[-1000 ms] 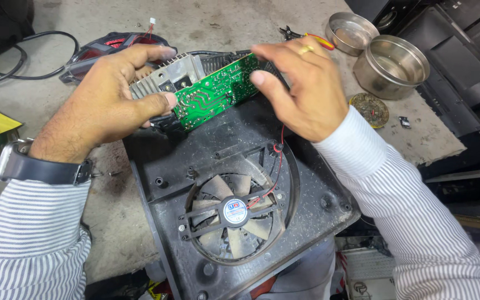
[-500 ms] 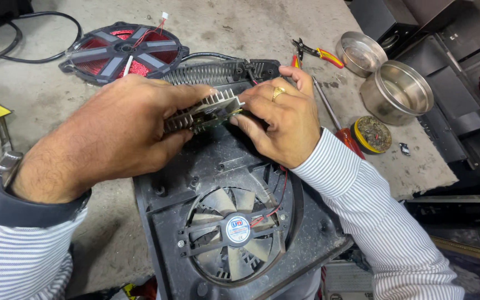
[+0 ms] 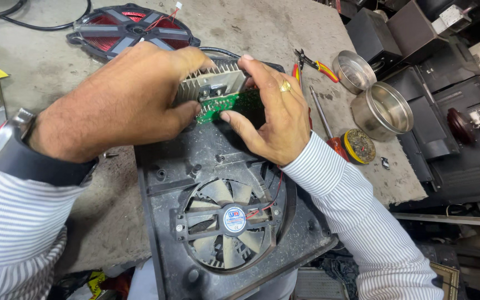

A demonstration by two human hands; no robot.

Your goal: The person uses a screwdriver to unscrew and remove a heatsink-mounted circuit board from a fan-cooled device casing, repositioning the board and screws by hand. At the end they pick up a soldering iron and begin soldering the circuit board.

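My left hand [image 3: 123, 100] and my right hand [image 3: 270, 111] both grip a green circuit board [image 3: 231, 104] with a finned metal heat sink [image 3: 212, 82] on it. They hold it over the far end of a dusty black plastic housing [image 3: 206, 161]. The board's component side faces me and tilts. A round cooling fan [image 3: 229, 222] sits in the near part of the housing, with red and black wires [image 3: 276, 191] running up from it toward the board. My right hand wears a gold ring; my left wrist wears a watch.
A red coil disc in a black frame [image 3: 131, 25] lies at the far left. Pliers with red handles [image 3: 315, 64], a screwdriver [image 3: 326, 125], two metal bowls [image 3: 381, 108] and a small round tin [image 3: 359, 145] lie right of the housing. Dark equipment cases [image 3: 462, 139] are stacked beyond the bench's right edge.
The board was held up flat and spread between both hands; now both hands have lowered it and closed in around it above the housing's far end. The view has tilted forward.
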